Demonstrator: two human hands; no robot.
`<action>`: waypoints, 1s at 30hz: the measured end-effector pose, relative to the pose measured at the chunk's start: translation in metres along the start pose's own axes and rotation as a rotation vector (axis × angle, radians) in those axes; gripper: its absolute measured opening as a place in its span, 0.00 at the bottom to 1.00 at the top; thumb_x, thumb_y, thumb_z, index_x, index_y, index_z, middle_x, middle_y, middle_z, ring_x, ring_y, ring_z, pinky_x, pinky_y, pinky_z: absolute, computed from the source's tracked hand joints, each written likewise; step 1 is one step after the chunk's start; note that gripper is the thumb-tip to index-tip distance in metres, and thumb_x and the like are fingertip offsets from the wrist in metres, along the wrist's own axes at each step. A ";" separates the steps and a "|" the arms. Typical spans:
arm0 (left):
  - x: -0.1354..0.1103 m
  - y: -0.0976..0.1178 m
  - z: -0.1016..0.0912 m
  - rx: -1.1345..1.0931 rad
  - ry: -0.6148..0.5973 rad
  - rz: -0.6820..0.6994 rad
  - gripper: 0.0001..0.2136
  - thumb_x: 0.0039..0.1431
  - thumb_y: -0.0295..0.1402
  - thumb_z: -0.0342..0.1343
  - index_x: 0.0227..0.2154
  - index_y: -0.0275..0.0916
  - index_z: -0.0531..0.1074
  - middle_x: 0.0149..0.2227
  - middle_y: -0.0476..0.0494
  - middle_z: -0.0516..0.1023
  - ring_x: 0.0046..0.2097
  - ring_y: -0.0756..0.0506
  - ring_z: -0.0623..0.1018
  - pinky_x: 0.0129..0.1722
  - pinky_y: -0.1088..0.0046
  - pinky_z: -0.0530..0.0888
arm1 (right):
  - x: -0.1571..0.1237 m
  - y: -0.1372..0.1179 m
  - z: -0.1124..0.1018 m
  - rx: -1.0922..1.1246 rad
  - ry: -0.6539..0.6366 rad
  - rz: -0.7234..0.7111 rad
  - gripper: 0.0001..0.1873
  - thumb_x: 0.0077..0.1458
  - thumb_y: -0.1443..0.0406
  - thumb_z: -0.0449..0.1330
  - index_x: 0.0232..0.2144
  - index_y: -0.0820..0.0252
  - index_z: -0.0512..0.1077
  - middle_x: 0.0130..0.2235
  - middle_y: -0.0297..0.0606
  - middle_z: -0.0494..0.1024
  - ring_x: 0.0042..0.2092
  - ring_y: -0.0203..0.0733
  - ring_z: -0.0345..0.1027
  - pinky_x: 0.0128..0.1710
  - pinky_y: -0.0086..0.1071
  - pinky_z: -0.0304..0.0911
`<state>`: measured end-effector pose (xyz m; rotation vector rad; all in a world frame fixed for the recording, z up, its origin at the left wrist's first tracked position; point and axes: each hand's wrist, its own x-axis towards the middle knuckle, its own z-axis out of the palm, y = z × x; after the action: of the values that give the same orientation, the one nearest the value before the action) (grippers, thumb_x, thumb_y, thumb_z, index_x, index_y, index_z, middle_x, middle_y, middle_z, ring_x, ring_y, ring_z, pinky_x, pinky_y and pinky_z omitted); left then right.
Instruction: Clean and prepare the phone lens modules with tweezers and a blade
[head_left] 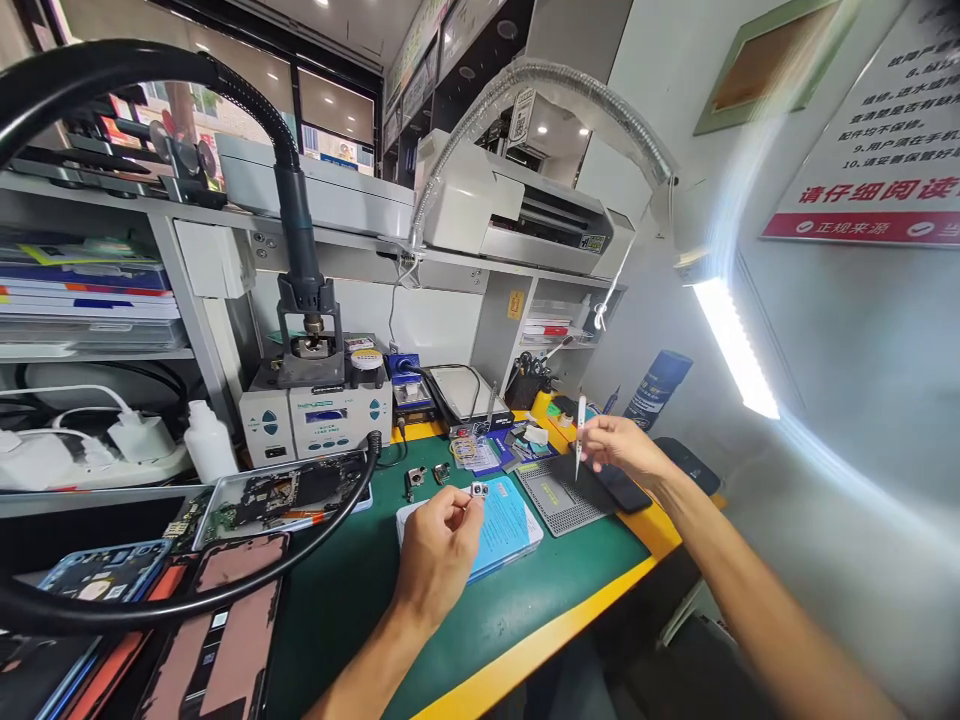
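Note:
Between the thumb and fingers of my left hand [442,540] is a small phone camera module [479,489], its lenses showing. This hand hovers over a blue-and-white box [510,525] on the green work mat [577,570]. My right hand [619,445] grips a pair of white-handled tweezers [580,430], upright with the tip downward. Below the tip lies a perforated grey metal plate [555,495], and a dark phone [624,490] is beside it. Two more small camera parts [415,482] lie on the mat behind my left hand.
A hot-air rework station [315,410] stands at the back left, its black hose [330,550] looping across the left side. Opened phone housings [217,630] crowd the left. A blue spray can [660,385] stands at the right, near a lit lamp [735,345].

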<state>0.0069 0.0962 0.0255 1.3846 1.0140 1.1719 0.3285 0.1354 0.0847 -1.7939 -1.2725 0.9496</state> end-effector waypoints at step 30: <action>0.007 0.010 -0.002 -0.222 0.065 -0.190 0.15 0.56 0.43 0.60 0.23 0.38 0.69 0.18 0.51 0.70 0.18 0.51 0.69 0.14 0.78 0.67 | -0.018 -0.049 0.132 0.008 -0.497 -0.475 0.12 0.51 0.60 0.71 0.37 0.60 0.81 0.23 0.24 0.57 0.26 0.31 0.47 0.25 0.29 0.43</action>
<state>0.0060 0.1018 0.0361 1.0590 1.0042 1.1555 0.1877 0.1494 0.0691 -1.1877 -1.8887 1.1472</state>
